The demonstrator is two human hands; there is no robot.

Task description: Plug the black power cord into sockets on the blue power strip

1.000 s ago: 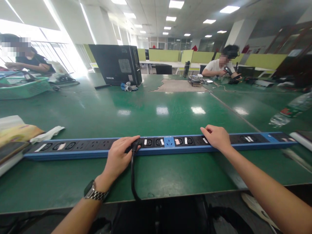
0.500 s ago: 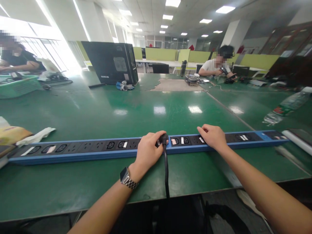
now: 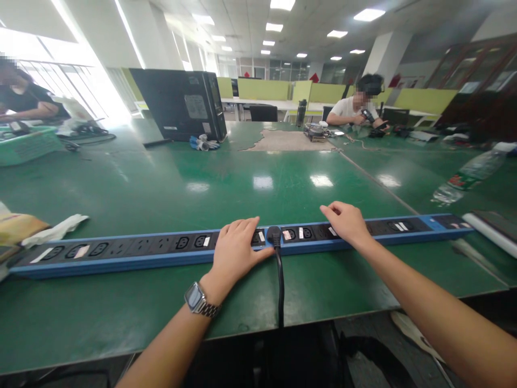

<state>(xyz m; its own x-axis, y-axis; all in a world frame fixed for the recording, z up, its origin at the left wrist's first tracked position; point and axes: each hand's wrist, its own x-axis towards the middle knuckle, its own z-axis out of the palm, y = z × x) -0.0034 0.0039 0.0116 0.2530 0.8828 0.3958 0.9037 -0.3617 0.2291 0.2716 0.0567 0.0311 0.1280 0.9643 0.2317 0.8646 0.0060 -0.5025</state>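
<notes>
A long blue power strip (image 3: 133, 262) with black sockets lies across the table in front of me. Near its middle a black plug (image 3: 274, 236) sits on the strip, its cable (image 3: 280, 291) running down over the table's front edge. My left hand (image 3: 235, 243), wearing a watch (image 3: 196, 297) on the wrist, rests open across the strip just left of the plug. Its fingers reach over the sockets, and the thumb points at the plug's lower edge. Farther right, my right hand (image 3: 345, 222) is curled over the strip at its far edge; its fingertips are partly hidden.
A black computer case (image 3: 177, 105) stands at the back left beside blue-and-white gloves (image 3: 204, 143). A green basket (image 3: 30, 145) is at the far left. A plastic bottle (image 3: 470, 175) lies on the right. Two people sit around the table, one holding a dark object.
My left hand has let go of the plug, shifted left and flattened onto the strip. The plug stays on the strip. My right hand keeps its place, and the whole view has shifted slightly.
</notes>
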